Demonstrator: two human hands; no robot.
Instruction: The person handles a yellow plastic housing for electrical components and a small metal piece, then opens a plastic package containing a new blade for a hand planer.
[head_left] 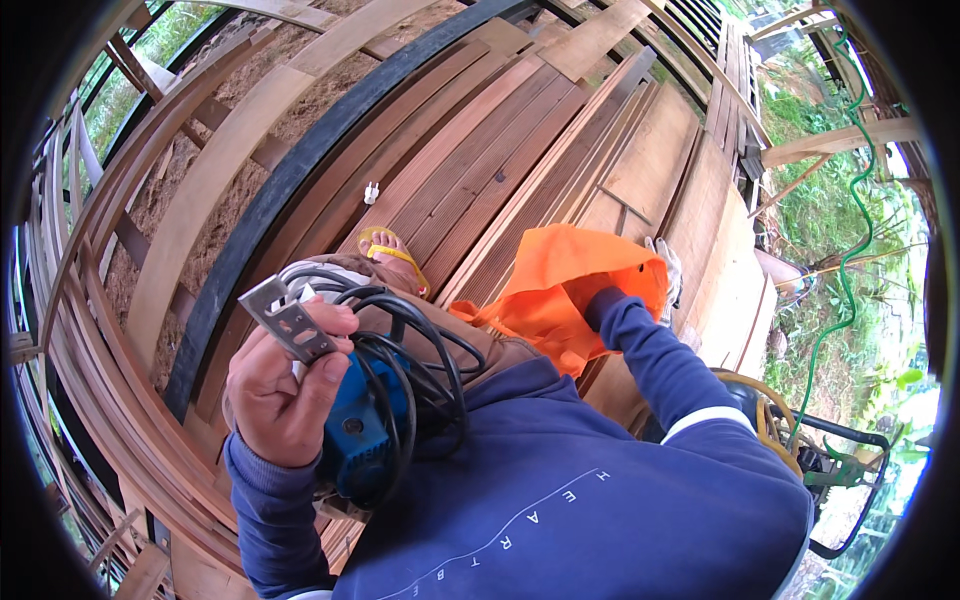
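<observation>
My left hand point(272, 400) is raised at the left, thumb and fingers closed on a small slotted metal plate point(288, 318). A bit of something white shows behind the plate; I cannot make out what it is. Beside this hand, against my lap, rests a blue power tool point(352, 425) with its black cord point(445, 350) looped over it. My right arm reaches forward into an orange cloth bag point(545, 275) lying by my legs. The cloth and shadow hide the fingers of my right hand, and whatever they may touch.
Long brown boards point(490, 150) lie under and ahead of me. A foot in a yellow sandal point(395, 255) stands on them, near a small white object point(371, 193). A dark beam point(270, 210) curves along the left. On the right are pale gloves point(668, 270) and a green hose point(850, 270).
</observation>
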